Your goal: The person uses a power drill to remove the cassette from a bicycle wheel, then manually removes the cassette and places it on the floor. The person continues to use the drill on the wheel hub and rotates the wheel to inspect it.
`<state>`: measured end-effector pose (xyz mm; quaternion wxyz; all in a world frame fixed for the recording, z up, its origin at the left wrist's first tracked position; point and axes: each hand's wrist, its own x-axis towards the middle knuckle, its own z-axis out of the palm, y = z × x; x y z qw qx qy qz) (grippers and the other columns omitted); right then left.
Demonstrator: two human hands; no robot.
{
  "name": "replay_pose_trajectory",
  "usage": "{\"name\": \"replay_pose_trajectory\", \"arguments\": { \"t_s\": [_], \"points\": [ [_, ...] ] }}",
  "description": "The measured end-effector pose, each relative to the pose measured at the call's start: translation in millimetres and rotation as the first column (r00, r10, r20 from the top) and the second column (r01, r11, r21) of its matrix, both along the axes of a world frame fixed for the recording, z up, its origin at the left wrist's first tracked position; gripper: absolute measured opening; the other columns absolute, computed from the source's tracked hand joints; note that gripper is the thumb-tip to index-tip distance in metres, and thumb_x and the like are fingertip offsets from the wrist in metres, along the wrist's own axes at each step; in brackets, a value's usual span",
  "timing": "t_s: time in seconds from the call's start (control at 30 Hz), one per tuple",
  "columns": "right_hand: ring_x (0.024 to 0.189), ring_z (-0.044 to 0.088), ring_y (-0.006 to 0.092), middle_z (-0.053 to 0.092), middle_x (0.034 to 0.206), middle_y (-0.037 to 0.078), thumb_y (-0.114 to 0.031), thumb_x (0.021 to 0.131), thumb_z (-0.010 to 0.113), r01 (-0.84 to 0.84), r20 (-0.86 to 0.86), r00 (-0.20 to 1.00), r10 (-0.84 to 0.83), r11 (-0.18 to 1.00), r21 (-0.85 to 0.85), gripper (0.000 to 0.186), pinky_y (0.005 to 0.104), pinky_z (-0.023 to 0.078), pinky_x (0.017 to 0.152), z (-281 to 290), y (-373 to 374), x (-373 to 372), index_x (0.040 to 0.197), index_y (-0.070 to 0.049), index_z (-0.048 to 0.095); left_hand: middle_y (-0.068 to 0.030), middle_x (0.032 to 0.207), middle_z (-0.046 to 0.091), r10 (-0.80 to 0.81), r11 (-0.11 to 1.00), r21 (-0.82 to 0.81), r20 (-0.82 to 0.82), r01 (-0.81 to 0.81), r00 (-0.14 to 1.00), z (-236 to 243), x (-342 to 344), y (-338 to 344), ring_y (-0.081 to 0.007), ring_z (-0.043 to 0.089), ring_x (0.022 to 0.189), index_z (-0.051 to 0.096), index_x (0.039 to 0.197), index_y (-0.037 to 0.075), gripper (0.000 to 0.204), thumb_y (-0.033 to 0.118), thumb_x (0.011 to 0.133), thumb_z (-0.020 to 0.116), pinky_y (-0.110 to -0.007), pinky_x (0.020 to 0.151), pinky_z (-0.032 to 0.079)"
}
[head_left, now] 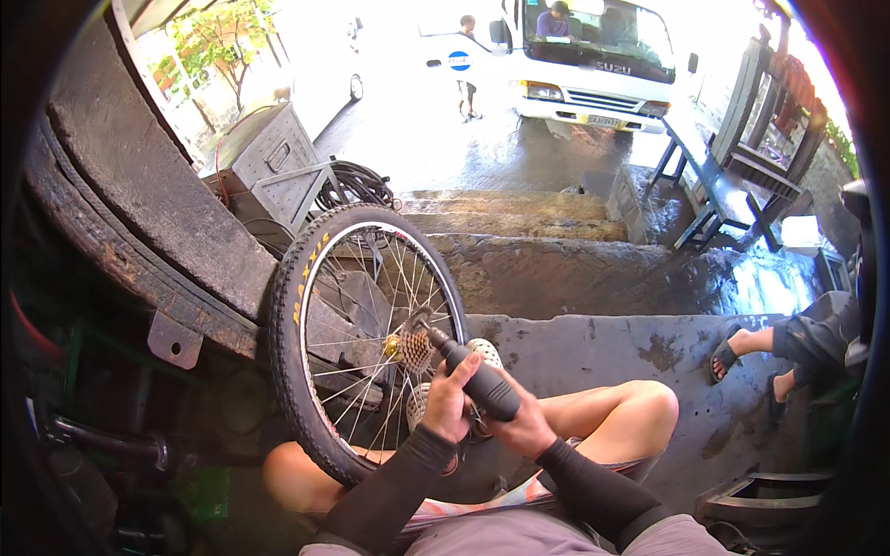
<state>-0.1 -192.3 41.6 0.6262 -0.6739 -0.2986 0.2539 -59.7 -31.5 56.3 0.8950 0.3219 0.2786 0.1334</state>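
Blocked on the left: the upright wheel (393, 348) walls off the left hand (448, 408)! To the right, a bent knee (652, 405) bars the low route; beyond it, open floor (607, 357) runs to a sandalled foot (725, 354).

The knobbly black rubber bicycle tyre (289, 357) at centre left carries yellow lettering; within it the round metal hub (392, 349) is gold and the toothed sprockets (416, 352) bronze-brown. Near the centre, the cylindrical hand tool (492, 387) is dark grey. At the bottom, the fabric sleeves (375, 493) are plain black, the cloth shorts (533, 489) striped white and coral. The boxy truck (593, 79) at upper right is white; the metal box (264, 153) at upper left, grey.
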Motion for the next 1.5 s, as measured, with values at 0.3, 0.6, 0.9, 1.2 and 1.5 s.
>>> {"name": "replay_pose_trajectory", "arguments": {
  "t_s": [0.3, 0.6, 0.9, 1.2, 1.5],
  "points": [
    [0.086, 0.075, 0.0244, 0.075, 0.105, 0.013, 0.004, 0.084, 0.068, 0.122, -0.712, 0.692, 0.119, 0.953, 0.279, 0.045, 0.0396, 0.064, 0.077, -46, 21, 34, 0.129, 0.003, 0.064, -0.0129, 0.107, 0.080, -0.045, 0.994, 0.095, -0.081, 0.053, 0.996, -19, 41, 10, -0.0229, 0.079, 0.090, 0.074, 0.119, -0.002, 0.045, 0.037, 0.099, 0.085, -0.040, 0.084, 0.066],
    [0.074, 0.072, 0.0245, 0.072, 0.091, 0.012, -0.008, 0.086, 0.071, 0.124, -0.835, 0.521, 0.177, 0.952, 0.279, 0.031, 0.0387, 0.062, 0.066, -60, 18, 44, 0.116, 0.001, 0.069, -0.0121, 0.105, 0.080, 0.017, 0.984, 0.178, -0.203, 0.020, 0.979, -29, 57, 6, -0.0217, 0.079, 0.085, 0.077, 0.114, -0.004, 0.040, 0.033, 0.102, 0.083, -0.038, 0.079, 0.066],
    [0.073, 0.071, 0.0243, 0.071, 0.090, 0.012, -0.006, 0.090, 0.069, 0.143, -0.838, 0.517, 0.174, 0.948, 0.285, 0.030, 0.0387, 0.060, 0.064, -44, 19, 44, 0.119, 0.001, 0.065, -0.0121, 0.103, 0.081, -0.002, 0.977, 0.208, -0.229, 0.051, 0.973, -25, 62, 12, -0.0208, 0.079, 0.082, 0.079, 0.110, -0.003, 0.039, 0.035, 0.101, 0.085, -0.037, 0.075, 0.065],
    [0.074, 0.072, 0.0258, 0.071, 0.090, 0.014, -0.010, 0.089, 0.069, 0.125, -0.870, 0.463, 0.170, 0.959, 0.253, 0.031, 0.0399, 0.060, 0.066, -54, 22, 43, 0.118, 0.001, 0.066, -0.0107, 0.098, 0.080, 0.013, 0.960, 0.274, -0.267, 0.063, 0.964, -31, 60, 17, -0.0214, 0.078, 0.081, 0.075, 0.105, 0.001, 0.043, 0.042, 0.101, 0.083, -0.039, 0.077, 0.064],
    [0.074, 0.073, 0.0267, 0.073, 0.091, 0.015, -0.015, 0.090, 0.068, 0.151, -0.850, 0.503, 0.157, 0.952, 0.265, 0.034, 0.0424, 0.063, 0.065, -40, 27, 49, 0.119, 0.003, 0.067, -0.0099, 0.093, 0.080, 0.040, 0.926, 0.372, -0.259, 0.061, 0.965, -15, 67, 15, -0.0180, 0.076, 0.075, 0.078, 0.099, -0.002, 0.045, 0.043, 0.102, 0.083, -0.034, 0.070, 0.061]
  ]
}}
